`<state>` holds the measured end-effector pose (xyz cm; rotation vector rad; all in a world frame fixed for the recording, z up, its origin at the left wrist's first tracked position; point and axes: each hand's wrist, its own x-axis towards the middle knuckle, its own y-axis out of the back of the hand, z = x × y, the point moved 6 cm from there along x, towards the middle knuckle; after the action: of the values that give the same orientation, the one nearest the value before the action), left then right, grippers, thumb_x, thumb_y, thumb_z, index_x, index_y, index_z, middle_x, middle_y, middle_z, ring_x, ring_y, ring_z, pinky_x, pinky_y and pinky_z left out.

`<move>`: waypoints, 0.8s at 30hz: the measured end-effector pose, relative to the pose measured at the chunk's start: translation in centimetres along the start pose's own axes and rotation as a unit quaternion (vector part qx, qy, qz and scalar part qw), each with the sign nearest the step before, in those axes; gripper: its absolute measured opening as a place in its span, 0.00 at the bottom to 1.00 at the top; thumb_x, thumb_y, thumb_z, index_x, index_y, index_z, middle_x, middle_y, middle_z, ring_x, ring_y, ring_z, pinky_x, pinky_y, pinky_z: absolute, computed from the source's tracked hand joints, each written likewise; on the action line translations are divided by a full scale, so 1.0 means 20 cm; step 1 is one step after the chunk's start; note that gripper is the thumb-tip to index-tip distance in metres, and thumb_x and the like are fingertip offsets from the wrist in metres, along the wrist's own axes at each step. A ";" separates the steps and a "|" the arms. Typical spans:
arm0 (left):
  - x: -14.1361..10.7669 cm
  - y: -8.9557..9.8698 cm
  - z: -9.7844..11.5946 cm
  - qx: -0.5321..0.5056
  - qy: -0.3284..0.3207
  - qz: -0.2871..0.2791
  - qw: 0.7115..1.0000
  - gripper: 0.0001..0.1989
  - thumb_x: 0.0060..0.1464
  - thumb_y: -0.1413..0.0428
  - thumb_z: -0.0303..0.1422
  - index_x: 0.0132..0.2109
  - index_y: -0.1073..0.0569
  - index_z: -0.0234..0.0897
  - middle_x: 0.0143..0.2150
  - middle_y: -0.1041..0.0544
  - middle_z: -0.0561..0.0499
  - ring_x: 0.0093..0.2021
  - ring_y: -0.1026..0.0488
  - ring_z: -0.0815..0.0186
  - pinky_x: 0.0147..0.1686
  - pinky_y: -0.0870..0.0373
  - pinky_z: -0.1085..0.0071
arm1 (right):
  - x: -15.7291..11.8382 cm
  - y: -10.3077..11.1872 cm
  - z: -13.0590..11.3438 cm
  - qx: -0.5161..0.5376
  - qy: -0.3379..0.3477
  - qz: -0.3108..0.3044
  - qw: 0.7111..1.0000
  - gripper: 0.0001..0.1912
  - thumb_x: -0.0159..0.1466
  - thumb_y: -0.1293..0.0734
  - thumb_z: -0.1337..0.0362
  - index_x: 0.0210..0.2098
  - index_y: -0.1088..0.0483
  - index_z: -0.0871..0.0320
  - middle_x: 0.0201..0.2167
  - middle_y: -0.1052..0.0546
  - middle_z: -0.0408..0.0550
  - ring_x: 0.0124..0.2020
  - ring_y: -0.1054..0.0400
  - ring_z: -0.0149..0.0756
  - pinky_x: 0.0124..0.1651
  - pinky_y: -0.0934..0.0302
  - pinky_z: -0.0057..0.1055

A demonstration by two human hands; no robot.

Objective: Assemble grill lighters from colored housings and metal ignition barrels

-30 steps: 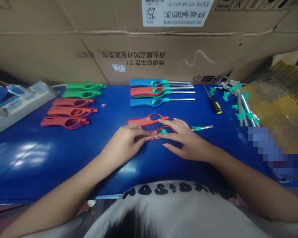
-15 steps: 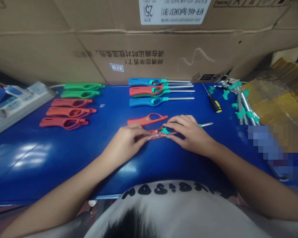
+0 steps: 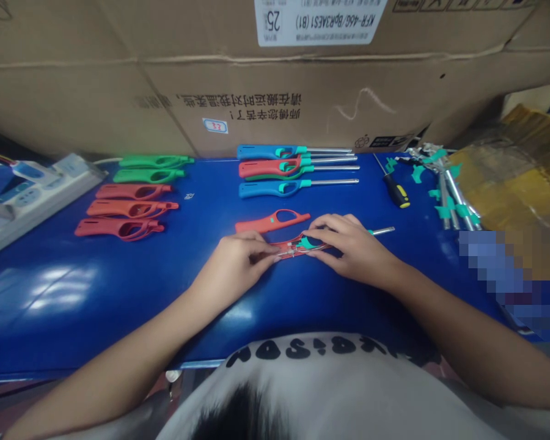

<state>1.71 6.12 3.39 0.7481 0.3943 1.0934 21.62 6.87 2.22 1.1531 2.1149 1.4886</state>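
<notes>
An opened red gas lighter (image 3: 289, 249) lies between my hands, with its inner parts and a teal trigger showing. My left hand (image 3: 242, 260) grips its handle end between thumb and fingers. Around the front of the same lighter, my right hand (image 3: 348, 247) is closed, hiding part of the body; the metal tube (image 3: 385, 230) sticks out to the right beyond the fingers. Just behind it rests a loose red casing half (image 3: 270, 220), touched by neither hand.
Finished-looking blue lighters (image 3: 270, 188) and a red one lie at the back. Green casings (image 3: 151, 176) and red casings (image 3: 119, 228) sit left, near a power strip (image 3: 41, 189). A screwdriver (image 3: 398, 192) and metal tubes (image 3: 456, 195) lie right, before a cardboard box (image 3: 165, 98).
Both hands stay on the lighter in almost the same place. The camera view has shifted very slightly; the objects on the table lie as before.
</notes>
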 end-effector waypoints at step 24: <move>0.00 0.02 0.00 0.079 -0.030 -0.074 0.994 0.12 0.60 0.41 0.24 0.47 0.17 0.41 0.41 0.17 0.49 0.40 0.20 0.62 0.43 0.24 0.67 | -0.01 0.05 0.02 0.068 -0.035 -0.027 0.997 0.15 0.69 0.35 0.65 0.55 0.26 0.51 0.53 0.23 0.50 0.52 0.27 0.42 0.54 0.40 0.42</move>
<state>1.49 6.15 3.73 0.8756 0.4819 0.9055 22.47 7.23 2.91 1.1667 2.2096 1.2809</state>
